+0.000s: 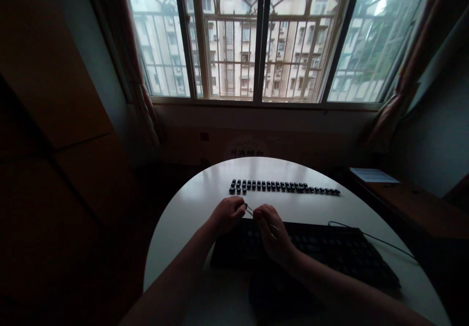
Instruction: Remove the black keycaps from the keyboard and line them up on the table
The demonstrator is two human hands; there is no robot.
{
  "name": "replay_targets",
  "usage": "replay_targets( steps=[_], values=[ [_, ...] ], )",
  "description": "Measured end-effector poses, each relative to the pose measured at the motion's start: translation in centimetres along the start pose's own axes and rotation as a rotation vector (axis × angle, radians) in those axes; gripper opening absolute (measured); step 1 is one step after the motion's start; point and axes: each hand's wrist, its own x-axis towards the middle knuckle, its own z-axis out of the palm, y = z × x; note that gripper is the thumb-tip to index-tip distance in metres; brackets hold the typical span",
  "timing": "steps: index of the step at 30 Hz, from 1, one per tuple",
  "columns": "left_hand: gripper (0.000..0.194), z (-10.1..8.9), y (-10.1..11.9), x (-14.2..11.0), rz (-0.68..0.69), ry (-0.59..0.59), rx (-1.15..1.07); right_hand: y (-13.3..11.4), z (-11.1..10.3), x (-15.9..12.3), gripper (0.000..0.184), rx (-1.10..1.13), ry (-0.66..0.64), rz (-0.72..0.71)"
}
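Two bare hands meet over the far left end of a black keyboard (322, 252) on a round white table (183, 208). Far off to the left stands a big brown cupboard (47, 72), dark and hard to see.

The left hand (229, 213) is curled shut — its fingertips pinch a tiny dark keycap (245, 206) just above the keyboard's top edge. Right beside it, the right hand (269, 230) is closed around a thin wire key puller (273, 227). The wire tip points at the keycap, and the two look like they touch, but it is too small and dark to be sure.

Behind the hands, a long row of loose keycaps (284, 187) lies on the table, running from left to right. The keys sit side by side, a little apart from the keyboard.

A thin cable (370, 236) leaves the keyboard's back edge and runs off to the right. Further right, a sheet of paper (373, 175) lies on a low wooden shelf (421, 208) — well apart from the table.

Above it all, a wide window (256, 37) with bars shows pale buildings outside.
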Motion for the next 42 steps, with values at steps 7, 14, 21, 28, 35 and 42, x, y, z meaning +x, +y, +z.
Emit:
replay_targets(
  steps=[7,14,21,28,35,42],
  values=[
    [0.025,-0.4,-0.5,0.1,-0.024,0.046,-0.139,0.8,0.2,0.1,0.019,0.02,0.172,-0.075],
    [0.034,-0.5,0.6,-0.1,0.055,-0.211,-0.322,-2.7,-3.1,1.8,0.031,-0.149,-0.144,-0.21],
    [0.038,0.2,0.8,-0.4,0.008,-0.267,-0.672,-3.1,-3.9,3.4,0.025,-0.403,-0.19,-0.177],
    [0.038,0.5,1.1,-0.4,-0.008,-0.263,-0.596,-1.5,-3.8,3.2,0.02,-0.453,-0.194,-0.143],
    [0.048,-1.1,-3.8,0.2,-0.231,0.03,-0.05,1.7,-4.1,9.1,0.019,-0.477,-0.196,0.082],
    [0.044,-0.9,-4.9,0.1,-0.268,-0.069,0.051,7.3,-1.0,12.5,0.016,-0.52,-0.357,0.266]
  ],
)
